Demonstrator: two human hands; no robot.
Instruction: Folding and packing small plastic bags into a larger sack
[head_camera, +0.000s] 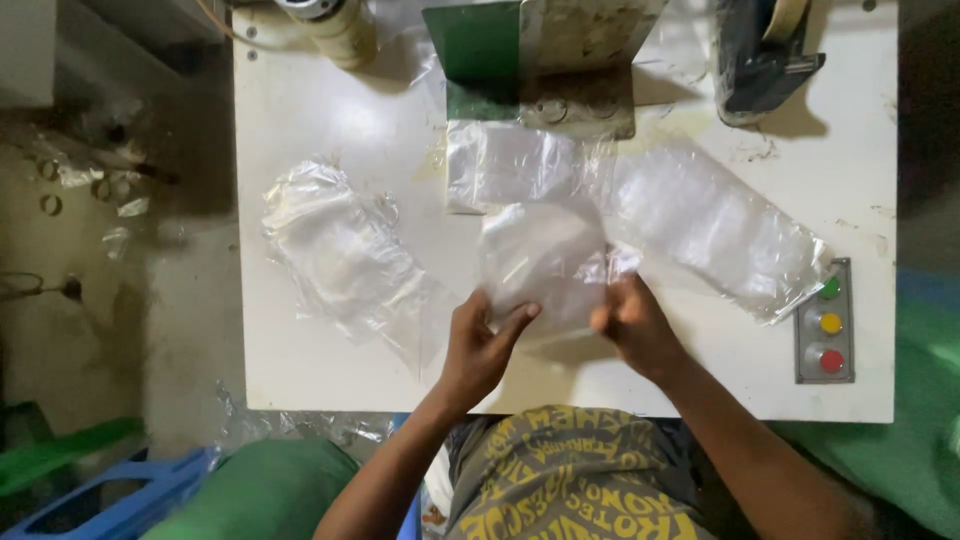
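Nearest, the left hand (478, 345) and right hand (632, 325) pinch a clear plastic bag (540, 262) above the white table (300, 120); a bag pile (345, 255) lies left, a control box (825, 322) right; farther, the green machine (485, 45).

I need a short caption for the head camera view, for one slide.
Both hands, left hand and right hand, hold a clear plastic bag above a white table, between two piles of similar bags.

Both hands hold a clear plastic bag (540, 265) above the white table (300, 110): the left hand (480, 345) grips its lower left edge, the right hand (630, 325) its lower right. Left of the bag lies a crumpled plastic pile (340, 250); right of it, a button box (826, 322).
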